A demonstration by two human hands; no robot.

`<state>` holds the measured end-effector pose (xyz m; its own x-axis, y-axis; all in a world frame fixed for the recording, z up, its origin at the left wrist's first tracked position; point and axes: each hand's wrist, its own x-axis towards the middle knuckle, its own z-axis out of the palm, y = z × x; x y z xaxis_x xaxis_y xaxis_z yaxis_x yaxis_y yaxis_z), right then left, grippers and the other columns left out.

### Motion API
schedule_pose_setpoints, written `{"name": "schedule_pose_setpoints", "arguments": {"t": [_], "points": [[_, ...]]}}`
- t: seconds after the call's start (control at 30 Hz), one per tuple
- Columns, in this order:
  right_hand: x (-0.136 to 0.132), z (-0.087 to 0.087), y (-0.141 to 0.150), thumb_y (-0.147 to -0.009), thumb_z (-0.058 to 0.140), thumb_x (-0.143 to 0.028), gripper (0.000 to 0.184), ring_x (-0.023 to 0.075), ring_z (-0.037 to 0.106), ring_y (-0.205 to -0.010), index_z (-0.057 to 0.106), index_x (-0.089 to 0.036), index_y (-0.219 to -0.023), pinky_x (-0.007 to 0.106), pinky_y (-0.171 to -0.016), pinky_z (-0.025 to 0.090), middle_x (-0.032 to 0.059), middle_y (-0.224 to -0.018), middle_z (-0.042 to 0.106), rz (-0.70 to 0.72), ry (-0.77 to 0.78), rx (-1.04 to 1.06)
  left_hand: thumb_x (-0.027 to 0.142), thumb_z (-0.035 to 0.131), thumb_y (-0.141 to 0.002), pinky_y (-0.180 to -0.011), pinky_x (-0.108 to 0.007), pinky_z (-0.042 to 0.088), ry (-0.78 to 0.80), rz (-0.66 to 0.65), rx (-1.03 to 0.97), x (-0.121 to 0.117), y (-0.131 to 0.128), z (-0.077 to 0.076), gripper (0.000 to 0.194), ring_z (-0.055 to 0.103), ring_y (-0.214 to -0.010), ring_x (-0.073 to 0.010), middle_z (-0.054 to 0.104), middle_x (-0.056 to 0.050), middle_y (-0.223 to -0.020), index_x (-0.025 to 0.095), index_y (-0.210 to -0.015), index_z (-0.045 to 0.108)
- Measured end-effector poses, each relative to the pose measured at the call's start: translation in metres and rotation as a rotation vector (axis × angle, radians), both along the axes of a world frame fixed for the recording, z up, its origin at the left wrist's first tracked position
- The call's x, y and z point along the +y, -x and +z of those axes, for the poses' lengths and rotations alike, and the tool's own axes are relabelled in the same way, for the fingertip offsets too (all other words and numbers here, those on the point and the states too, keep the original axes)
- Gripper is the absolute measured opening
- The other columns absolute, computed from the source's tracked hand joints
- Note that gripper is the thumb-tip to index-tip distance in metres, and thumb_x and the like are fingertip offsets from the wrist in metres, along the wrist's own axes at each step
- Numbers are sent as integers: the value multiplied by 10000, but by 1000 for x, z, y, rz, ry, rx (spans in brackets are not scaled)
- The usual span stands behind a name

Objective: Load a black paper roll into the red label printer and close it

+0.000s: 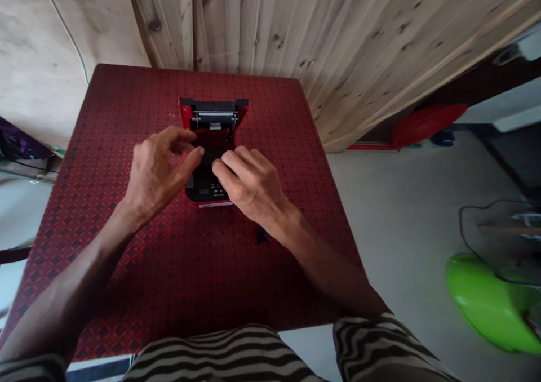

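Observation:
A red and black box-shaped device, which looks like a small label printer point(207, 190), stands on the table with its lid point(215, 109) raised at the back. Its dark inner compartment lies uncovered, and small buttons show on the front panel. Over the left side of the compartment is my left hand point(154, 170), thumb and fingers apart, fingertips at the opening. My right hand point(251, 185) is closed, its fingers curled together at the compartment's right side. Whatever those fingertips grip is hidden. Both hands cover parts of the device's sides.
The table point(169, 280) has a red patterned cover. A small dark object point(261, 235) lies beneath my right wrist. Wooden plank walls point(270, 27) rise behind the table. On the floor to the right are a green plastic object point(490, 303) and a dark cable point(462, 224).

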<state>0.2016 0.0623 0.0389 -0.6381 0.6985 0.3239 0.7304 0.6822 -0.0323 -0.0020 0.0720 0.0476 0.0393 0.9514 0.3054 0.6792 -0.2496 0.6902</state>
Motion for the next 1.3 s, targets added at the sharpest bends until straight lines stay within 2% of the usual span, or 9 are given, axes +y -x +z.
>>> {"name": "schedule_pose_setpoints", "arguments": {"t": [0.1,0.17,0.23,0.37,0.5,0.67,0.9,1.17,1.3], "points": [[-9,0,-2,-1101,375,-76,398,231,565,-885,744,-209,-1031,391,-740,405,72,-901,668,2,-28,-3,459,574,-1047,-1004,-468,531,-226,95,200,1,3,22,304,672,-988,-238,747,-48,-970,226,-1060,769],[-15,-2,-3,-1090,392,-59,388,231,565,-895,741,-215,-1020,388,-732,411,73,-917,672,-16,-40,4,467,552,-1048,-1149,-528,452,-322,42,294,12,2,30,421,599,-1249,-306,680,-117,-1287,191,-1327,707],[-19,-4,-4,-1081,404,-47,381,227,563,-892,736,-213,-993,382,-731,419,72,-922,672,-37,-44,12,519,515,-1063,-1204,-583,379,-244,-60,375,25,1,29,593,508,-1380,-359,555,-143,-1525,192,-1558,524],[-24,-10,-5,-1081,406,-42,381,214,562,-865,732,-197,-959,366,-731,443,66,-900,667,-44,-64,26,603,329,-1113,-1122,-552,428,-149,-168,381,40,-2,18,612,563,-1267,-331,645,-134,-1393,182,-1470,592],[-30,-15,-6,-1076,427,-36,353,200,554,-824,739,-171,-981,357,-690,439,61,-873,669,-50,-161,37,536,301,-1134,-1063,-511,449,-207,-252,357,27,2,11,559,589,-1136,-285,672,-118,-1229,190,-1382,663],[-34,-19,-4,-1070,487,-53,298,176,535,-768,726,-172,-937,335,-637,410,28,-797,628,-63,-303,86,433,412,-1126,-946,-457,462,-219,-344,350,1,9,-3,392,575,-1044,-249,683,-86,-1171,247,-1266,727],[-33,-20,-2,-1087,456,-69,308,177,565,-802,721,-165,-963,321,-659,449,42,-835,638,-94,-222,110,354,527,-1077,-903,-479,465,-330,-390,410,-16,13,-26,290,617,-1057,-264,705,-87,-1206,270,-1273,724],[-32,-20,-6,-1093,459,-102,300,179,606,-855,718,-186,-969,300,-697,494,55,-898,669,-95,-95,148,691,548,-1020,-924,-476,460,-452,-381,492,-15,9,-34,536,598,-1020,-271,689,-103,-1158,230,-1238,714],[-37,-20,-18,-1107,515,-215,206,200,669,-916,711,-206,-1048,337,-819,577,67,-954,701,-125,-22,320,765,569,-974,-949,-499,469,-449,-336,492,-24,8,-44,668,610,-1114,-318,669,-144,-1259,220,-1350,657]]}}
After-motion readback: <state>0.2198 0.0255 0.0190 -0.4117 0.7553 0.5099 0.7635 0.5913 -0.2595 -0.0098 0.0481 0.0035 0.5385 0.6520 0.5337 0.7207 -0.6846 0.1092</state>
